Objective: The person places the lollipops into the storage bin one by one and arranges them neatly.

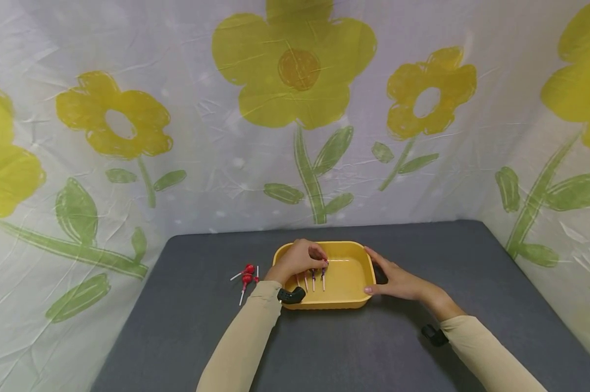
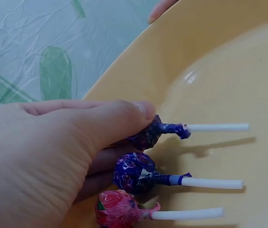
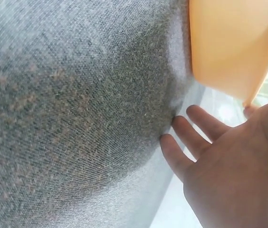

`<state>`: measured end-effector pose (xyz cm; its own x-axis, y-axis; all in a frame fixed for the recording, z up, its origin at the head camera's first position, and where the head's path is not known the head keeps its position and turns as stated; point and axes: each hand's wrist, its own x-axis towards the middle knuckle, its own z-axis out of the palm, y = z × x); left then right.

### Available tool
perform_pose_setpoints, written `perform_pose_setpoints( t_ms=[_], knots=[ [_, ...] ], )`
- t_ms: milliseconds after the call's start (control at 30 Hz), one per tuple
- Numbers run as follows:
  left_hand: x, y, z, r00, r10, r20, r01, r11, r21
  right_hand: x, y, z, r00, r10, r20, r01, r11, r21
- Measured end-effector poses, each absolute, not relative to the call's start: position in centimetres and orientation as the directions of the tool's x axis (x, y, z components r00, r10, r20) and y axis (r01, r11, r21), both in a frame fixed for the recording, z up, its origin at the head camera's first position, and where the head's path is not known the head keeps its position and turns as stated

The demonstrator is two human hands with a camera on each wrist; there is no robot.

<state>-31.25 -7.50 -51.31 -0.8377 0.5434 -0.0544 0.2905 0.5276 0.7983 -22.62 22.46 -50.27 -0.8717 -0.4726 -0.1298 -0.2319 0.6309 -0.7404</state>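
Observation:
My left hand reaches into a yellow tray and pinches the wrapped head of a purple lollipop, its white stick pointing away from the fingers. Beside it in the tray lie another purple lollipop and a pink-wrapped lollipop, in a row with sticks side by side. The left forearm and hand hide the tray's left end in the head view. At the tray's right end, my right hand rests against the rim with thumb and forefinger spread; its other fingers extend loosely below the rim.
Several red lollipops lie on the dark grey table left of the tray. A white cloth with yellow flowers hangs behind the table and along its sides. Both wrists carry black bands.

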Motion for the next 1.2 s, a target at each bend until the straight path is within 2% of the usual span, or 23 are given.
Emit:
perform_pose_setpoints(
  t_ms=[367,1200],
  knots=[
    [-30.97,-7.54,-51.15,-0.836,0.546,-0.046,0.335,0.576,0.746,-22.63,22.44,-50.35,-0.875,-0.46,-0.149,-0.219,0.652,-0.726],
    [-31.08,-7.49,-51.17,-0.827,0.558,-0.064,0.335,0.582,0.741,-22.59,22.43,-50.27,-0.873,-0.469,-0.133,-0.234,0.642,-0.73]
  ],
)
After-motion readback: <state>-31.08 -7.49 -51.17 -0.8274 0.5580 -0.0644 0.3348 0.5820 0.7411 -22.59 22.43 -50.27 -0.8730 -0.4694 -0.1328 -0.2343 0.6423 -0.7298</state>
